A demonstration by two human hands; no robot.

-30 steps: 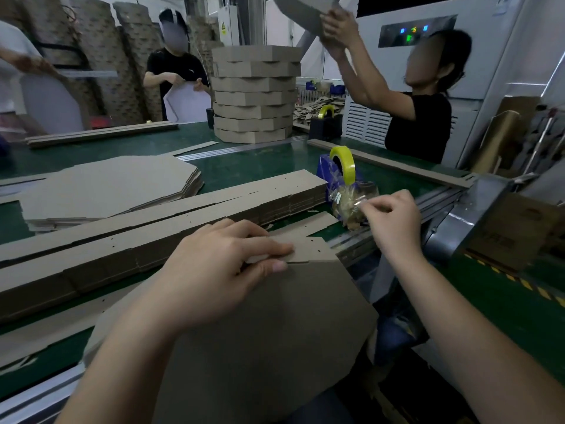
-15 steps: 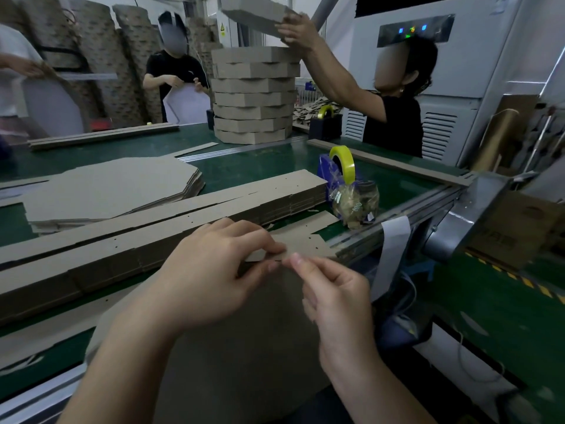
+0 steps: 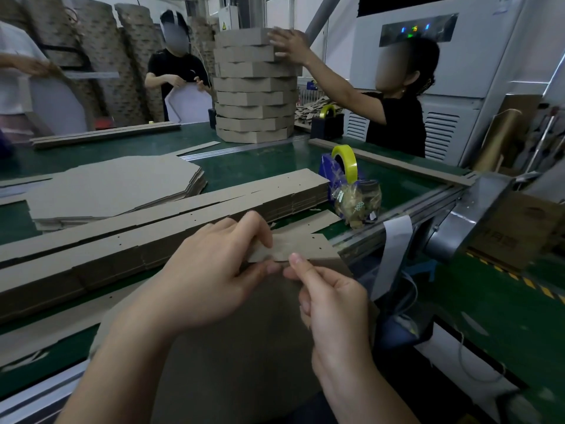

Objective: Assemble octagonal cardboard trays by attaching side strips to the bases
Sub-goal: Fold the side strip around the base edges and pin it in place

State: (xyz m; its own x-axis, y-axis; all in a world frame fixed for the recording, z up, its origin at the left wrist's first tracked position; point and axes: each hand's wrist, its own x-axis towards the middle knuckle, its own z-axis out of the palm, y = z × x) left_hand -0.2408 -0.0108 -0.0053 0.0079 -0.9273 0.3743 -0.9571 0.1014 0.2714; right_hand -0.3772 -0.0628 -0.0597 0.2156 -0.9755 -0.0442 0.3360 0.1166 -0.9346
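Note:
A brown octagonal cardboard base [image 3: 244, 347] leans tilted against the table's near edge, in front of me. A folded side strip [image 3: 299, 247] lies along its top edge. My left hand [image 3: 211, 270] pinches the strip against the base with thumb and fingers. My right hand [image 3: 330, 304] sits just to the right, its thumb and forefinger pinched at the seam where strip meets base; whether a piece of tape is between them I cannot tell.
Stacks of flat side strips [image 3: 153, 228] and flat octagonal bases [image 3: 113, 188] lie on the green table [image 3: 250, 166]. A blue tape dispenser [image 3: 342, 169] with yellow roll stands right. A person reaches to a tall stack of finished trays [image 3: 253, 87] behind.
My right hand came back from the tape dispenser to the strip's edge beside my left hand. The person behind set a tray on top of the tall stack.

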